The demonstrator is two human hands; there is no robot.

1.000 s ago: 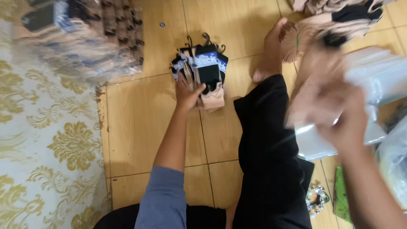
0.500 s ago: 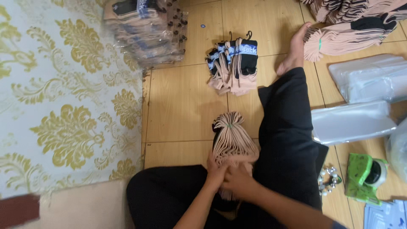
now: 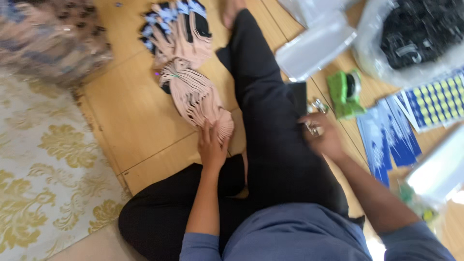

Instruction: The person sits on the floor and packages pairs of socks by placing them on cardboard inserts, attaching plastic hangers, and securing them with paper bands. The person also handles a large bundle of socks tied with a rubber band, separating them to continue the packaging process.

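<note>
The left hand [image 3: 211, 145] lies flat, fingers spread, on 1 fanned bundle of peach-pink fabric pieces [image 3: 195, 96] on the wooden floor [image 3: 130, 111]. The right hand [image 3: 323, 137] pinches small metal clips [image 3: 313, 128]. That bundle looks gathered; another pile [image 3: 176, 29] lies beyond.

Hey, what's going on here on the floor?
A person sits on a wooden floor. Their left hand presses on a fanned stack of pink pieces. Their right hand reaches toward small metal clips beside a green tape dispenser. Clear plastic bags and blue sheets lie to the right.
</note>
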